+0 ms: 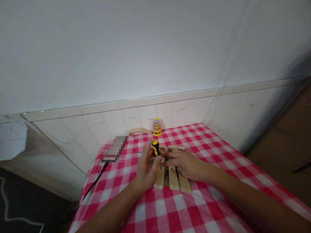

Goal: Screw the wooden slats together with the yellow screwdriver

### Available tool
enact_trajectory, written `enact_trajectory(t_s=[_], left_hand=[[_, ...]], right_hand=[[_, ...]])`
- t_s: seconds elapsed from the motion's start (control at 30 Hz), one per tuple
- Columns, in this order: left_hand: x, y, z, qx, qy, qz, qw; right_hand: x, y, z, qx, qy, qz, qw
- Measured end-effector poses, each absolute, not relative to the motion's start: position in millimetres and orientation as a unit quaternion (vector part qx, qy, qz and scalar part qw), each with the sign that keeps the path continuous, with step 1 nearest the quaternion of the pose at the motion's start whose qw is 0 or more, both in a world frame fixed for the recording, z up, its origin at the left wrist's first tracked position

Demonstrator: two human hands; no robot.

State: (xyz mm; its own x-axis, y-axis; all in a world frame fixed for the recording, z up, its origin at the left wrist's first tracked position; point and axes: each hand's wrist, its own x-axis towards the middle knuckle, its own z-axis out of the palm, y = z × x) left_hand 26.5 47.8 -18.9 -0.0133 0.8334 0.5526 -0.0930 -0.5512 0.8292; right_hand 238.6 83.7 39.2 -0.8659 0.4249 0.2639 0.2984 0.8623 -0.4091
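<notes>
My left hand (145, 168) is closed around a yellow-and-black screwdriver (155, 147), thumb and fingers on its handle. The screwdriver leans, with its tip pointing down at a pale wooden slat (159, 182). From the other side my right hand (187, 164) reaches in, fingers stretched out over the slats and their tips close to the screwdriver. I cannot tell whether those tips touch it. A middle slat (174, 183) and a right slat (185, 184) lie beside the first, partly hidden under my right hand. Something darker shows between them.
A yellow bit case (157, 127) with a clear cover stands at the back by the wall. Beside it lies a curved wooden piece (138, 130). A blurred-out flat object (114, 149) with a black cable is at left, near small screws (139, 152). A red-and-white checked cloth (155, 210) covers the table.
</notes>
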Motion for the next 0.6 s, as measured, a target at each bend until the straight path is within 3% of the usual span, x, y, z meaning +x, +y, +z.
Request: enact_trajectory(t_s=[0.6], left_hand=[[24,50,-21,0.631,0.339,0.629,0.302]], right_hand=[[239,83,35,-0.187,-0.953,0.141,0.19]])
